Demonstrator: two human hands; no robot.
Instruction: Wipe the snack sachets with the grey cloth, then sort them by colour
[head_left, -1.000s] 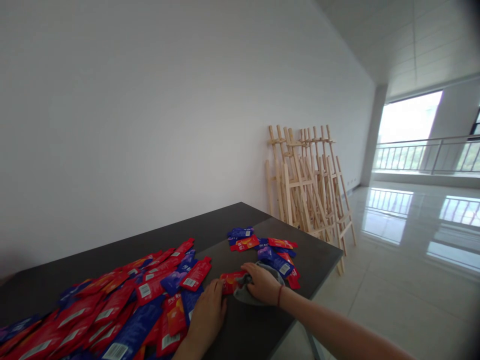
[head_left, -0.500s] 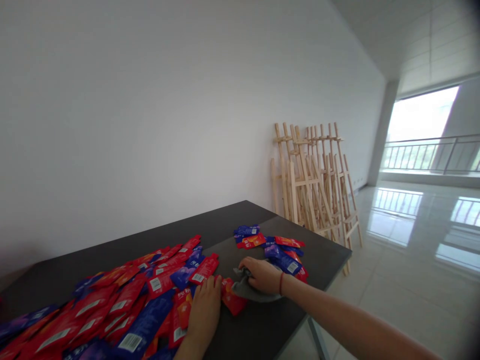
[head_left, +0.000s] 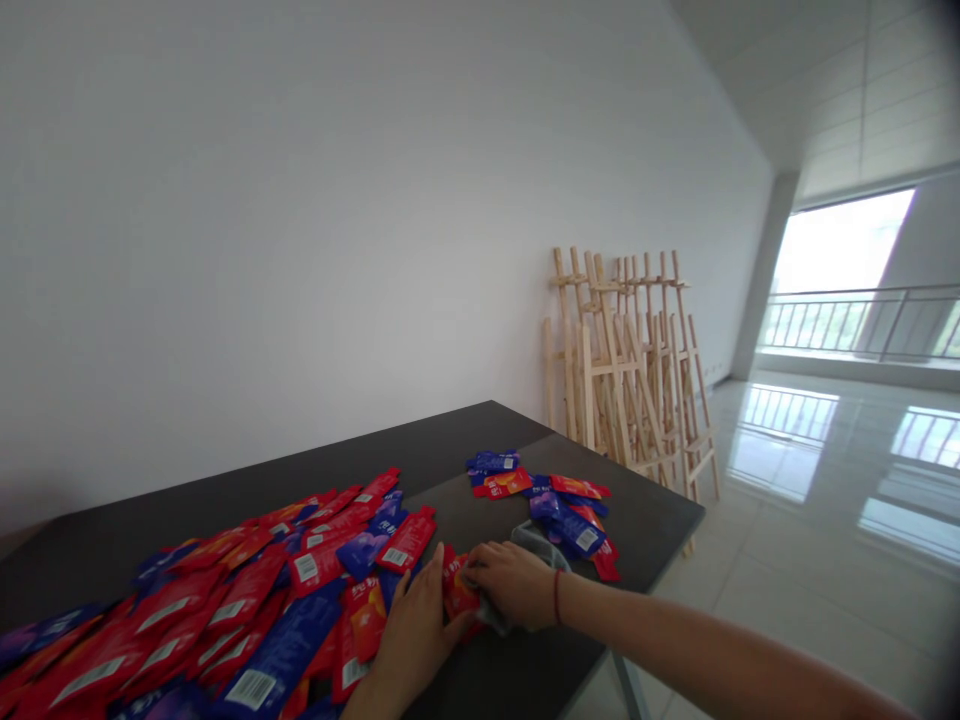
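Observation:
A red packet (head_left: 458, 592) with an orange picture lies on the dark table between my two hands. My left hand (head_left: 411, 628) holds it at its left side, the fingers along the upper edge and the thumb low by the near end. A crumpled grey cloth (head_left: 541, 543) is bunched in my right hand (head_left: 519, 583), whose fingertips press on the packet's right part. Some of the cloth shows beyond the knuckles and some beneath the palm. A large heap of red and blue packets (head_left: 247, 590) spreads to the left of my left hand.
Beyond my right hand, a smaller group of red and blue packets (head_left: 566, 510) lies near the right edge of the table (head_left: 450, 440). Wooden easels (head_left: 615, 370) lean against the white wall past that edge. Shiny tiled floor (head_left: 765, 540) extends to the right.
My right hand has moved left and slightly nearer with the cloth, onto the red packet. My left thumb now shows against the packet's near end.

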